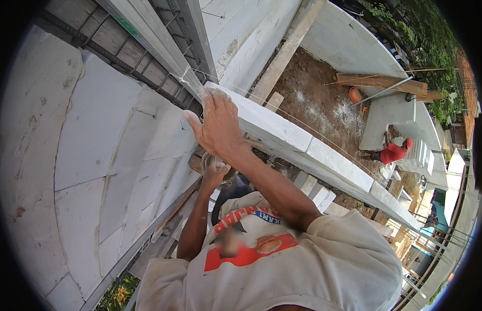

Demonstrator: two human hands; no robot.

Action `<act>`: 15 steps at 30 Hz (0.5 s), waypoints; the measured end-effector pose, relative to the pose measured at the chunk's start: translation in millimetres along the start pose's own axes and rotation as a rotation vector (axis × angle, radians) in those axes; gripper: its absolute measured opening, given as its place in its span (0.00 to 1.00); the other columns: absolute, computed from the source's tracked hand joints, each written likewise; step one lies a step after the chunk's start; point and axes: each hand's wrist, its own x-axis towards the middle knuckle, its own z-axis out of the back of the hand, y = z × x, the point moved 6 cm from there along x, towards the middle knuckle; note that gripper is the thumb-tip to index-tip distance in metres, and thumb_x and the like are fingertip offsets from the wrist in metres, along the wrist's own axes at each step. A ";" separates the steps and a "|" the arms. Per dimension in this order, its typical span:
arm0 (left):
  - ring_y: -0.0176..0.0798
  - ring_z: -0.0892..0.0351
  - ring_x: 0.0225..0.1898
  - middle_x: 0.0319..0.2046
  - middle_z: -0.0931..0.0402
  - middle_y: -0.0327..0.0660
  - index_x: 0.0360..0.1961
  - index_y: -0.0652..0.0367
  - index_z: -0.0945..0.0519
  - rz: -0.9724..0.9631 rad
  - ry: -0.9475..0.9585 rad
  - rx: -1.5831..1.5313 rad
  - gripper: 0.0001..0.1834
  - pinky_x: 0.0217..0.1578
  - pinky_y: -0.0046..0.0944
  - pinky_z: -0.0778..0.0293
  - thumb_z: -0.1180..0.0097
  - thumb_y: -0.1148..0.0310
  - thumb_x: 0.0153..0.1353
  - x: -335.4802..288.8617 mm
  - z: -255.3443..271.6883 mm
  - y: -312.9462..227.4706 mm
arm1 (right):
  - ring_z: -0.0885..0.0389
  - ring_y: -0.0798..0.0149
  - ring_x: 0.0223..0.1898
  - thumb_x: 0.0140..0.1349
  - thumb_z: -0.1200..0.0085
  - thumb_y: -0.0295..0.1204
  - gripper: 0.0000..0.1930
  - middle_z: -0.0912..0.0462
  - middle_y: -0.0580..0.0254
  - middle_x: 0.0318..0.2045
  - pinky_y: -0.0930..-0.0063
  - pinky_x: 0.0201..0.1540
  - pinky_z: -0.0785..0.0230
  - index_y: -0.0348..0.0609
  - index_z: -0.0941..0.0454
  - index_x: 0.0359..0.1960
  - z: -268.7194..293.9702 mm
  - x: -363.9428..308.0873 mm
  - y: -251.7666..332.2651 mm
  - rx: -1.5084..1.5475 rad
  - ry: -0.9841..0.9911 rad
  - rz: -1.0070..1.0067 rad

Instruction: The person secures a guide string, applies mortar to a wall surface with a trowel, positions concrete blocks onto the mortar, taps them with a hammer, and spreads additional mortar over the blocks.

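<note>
My right hand point(220, 124) is stretched over the end of a white block wall point(274, 122), with its fingers flat on the top near the column and its thumb spread toward the left. White dust coats the fingertips. Lower down, my left hand point(215, 173) is closed like a fist beneath my right forearm. A greyish round shape shows around it, but I cannot make out what it grips. A thin string point(324, 137) runs along the wall's top edge. Just beyond my right fingers stands a pale straight board point(158, 44) against the column's steel bars point(122, 65).
A tall white block wall point(90, 119) rises close on my left. Past the low wall lies a dirt floor point(319, 88) with wooden planks point(381, 83) and an orange bucket point(355, 95). A person in red point(395, 151) bends beside stacked white blocks point(418, 158).
</note>
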 end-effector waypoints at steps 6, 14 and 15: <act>0.51 0.20 0.57 0.55 0.19 0.57 0.63 0.73 0.26 -0.103 0.252 0.220 0.37 0.59 0.45 0.28 0.35 0.52 0.64 -18.8 -42.2 87.7 | 0.23 0.42 0.61 0.69 0.43 0.46 0.28 0.21 0.43 0.58 0.45 0.65 0.34 0.40 0.26 0.64 -19.3 -168.2 -107.1 0.033 0.813 0.069; 0.55 0.25 0.66 0.64 0.25 0.61 0.70 0.71 0.31 0.443 0.285 0.225 0.44 0.67 0.45 0.33 0.39 0.44 0.66 -96.6 -93.1 141.0 | 0.16 0.33 0.47 0.64 0.40 0.38 0.21 0.15 0.33 0.42 0.45 0.50 0.22 0.39 0.19 0.54 26.6 -395.6 -347.8 -0.017 1.281 -0.313; 0.56 0.27 0.68 0.65 0.27 0.61 0.70 0.71 0.32 0.448 0.327 0.160 0.45 0.67 0.45 0.34 0.39 0.44 0.65 -98.9 -112.4 127.7 | 0.16 0.32 0.49 0.64 0.40 0.38 0.20 0.15 0.32 0.43 0.44 0.51 0.23 0.38 0.18 0.53 43.2 -404.0 -369.3 -0.069 1.307 -0.395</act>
